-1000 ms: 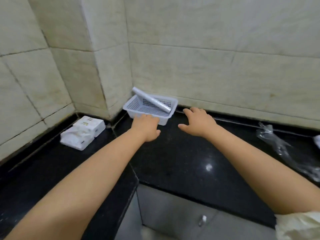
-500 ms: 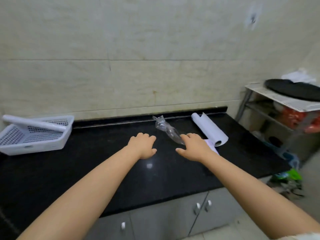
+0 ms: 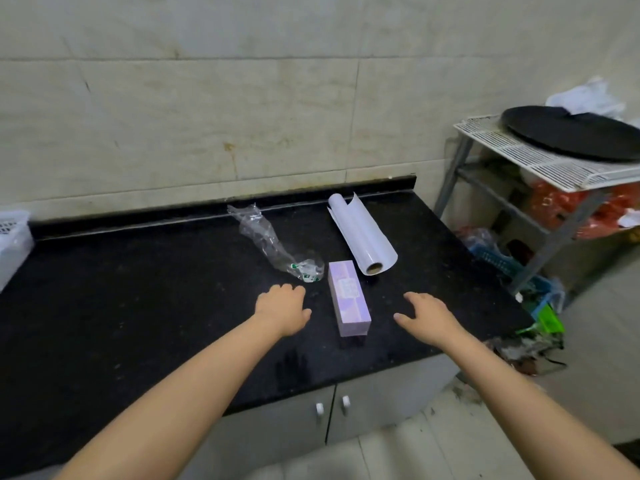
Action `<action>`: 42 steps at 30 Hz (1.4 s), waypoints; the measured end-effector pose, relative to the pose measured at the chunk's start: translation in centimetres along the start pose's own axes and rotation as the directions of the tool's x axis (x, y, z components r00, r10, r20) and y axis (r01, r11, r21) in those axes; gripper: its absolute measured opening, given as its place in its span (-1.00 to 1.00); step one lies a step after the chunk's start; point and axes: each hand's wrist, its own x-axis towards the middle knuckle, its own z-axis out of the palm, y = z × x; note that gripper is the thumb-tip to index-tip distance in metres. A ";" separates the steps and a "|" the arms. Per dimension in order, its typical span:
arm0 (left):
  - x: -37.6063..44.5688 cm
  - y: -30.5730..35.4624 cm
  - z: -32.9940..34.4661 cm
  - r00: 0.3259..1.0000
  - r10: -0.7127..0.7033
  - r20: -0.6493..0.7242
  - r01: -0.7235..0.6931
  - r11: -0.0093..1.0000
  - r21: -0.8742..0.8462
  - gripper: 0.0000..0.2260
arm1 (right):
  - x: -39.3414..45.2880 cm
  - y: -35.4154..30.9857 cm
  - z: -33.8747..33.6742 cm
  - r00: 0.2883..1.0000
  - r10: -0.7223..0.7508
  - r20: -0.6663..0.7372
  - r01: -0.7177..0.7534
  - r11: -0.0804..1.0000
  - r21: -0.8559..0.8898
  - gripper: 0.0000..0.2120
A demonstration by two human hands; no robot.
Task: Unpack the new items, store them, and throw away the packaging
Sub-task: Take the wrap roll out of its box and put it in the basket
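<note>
A long lilac box (image 3: 348,301) lies on the black countertop (image 3: 138,306), pointing away from me. Behind it to the right lies a white roll (image 3: 362,235) with a cardboard core. A crumpled clear plastic wrapper (image 3: 273,244) with a green label lies behind the box to the left. My left hand (image 3: 282,308) hovers just left of the box, fingers apart and empty. My right hand (image 3: 427,315) hovers to the box's right, also open and empty. Neither hand touches the box.
A white plastic basket (image 3: 12,242) shows at the far left edge of the counter. A metal rack (image 3: 540,161) with a black round pan (image 3: 575,131) stands to the right. Bags and clutter lie on the floor beside it. Grey cabinet doors (image 3: 346,410) sit under the counter.
My view has swung right, away from the basket, which now sits at the left edge. Both hands moved with it and now flank the lilac box, which has come into sight.
</note>
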 end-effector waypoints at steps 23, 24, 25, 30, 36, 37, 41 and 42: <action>20.7 5.0 -2.9 0.982 -0.188 -0.011 0.179 0.949 -0.260 -0.70 | 22.6 -1.4 -1.4 0.997 0.059 0.049 -0.068 0.975 0.210 -0.25; 20.7 4.6 -2.7 0.976 -0.217 -0.005 0.208 0.943 -0.259 -0.69 | 23.7 -1.8 -1.2 0.995 0.076 0.062 -0.089 0.967 0.240 -0.17; 20.7 4.2 -2.5 0.970 -0.245 -0.001 0.236 0.936 -0.261 -0.69 | 24.8 -2.2 -1.0 0.994 0.082 0.077 -0.099 0.960 0.263 -0.12; 19.8 2.1 -2.0 0.919 -0.393 0.012 0.376 0.869 -0.322 -0.70 | 27.5 -5.3 0.7 0.998 -0.062 -0.002 0.062 0.998 0.033 -0.23; 18.5 0.3 -2.1 0.825 -0.565 -0.002 0.507 0.742 -0.439 -0.72 | 28.1 -7.7 2.6 0.989 -0.148 -0.020 0.142 0.976 -0.167 -0.35; 18.3 0.2 -2.1 0.817 -0.577 0.002 0.518 0.732 -0.442 -0.71 | 28.1 -7.8 2.7 0.989 -0.146 -0.011 0.142 0.975 -0.173 -0.37; 17.7 0.0 -1.8 0.785 -0.620 0.011 0.553 0.693 -0.462 -0.71 | 28.7 -7.4 2.7 0.994 -0.101 0.040 0.103 0.994 -0.043 -0.39; 17.6 0.1 -1.6 0.780 -0.625 0.010 0.554 0.684 -0.474 -0.72 | 28.9 -7.0 2.7 0.995 -0.087 0.048 0.086 0.996 0.026 -0.36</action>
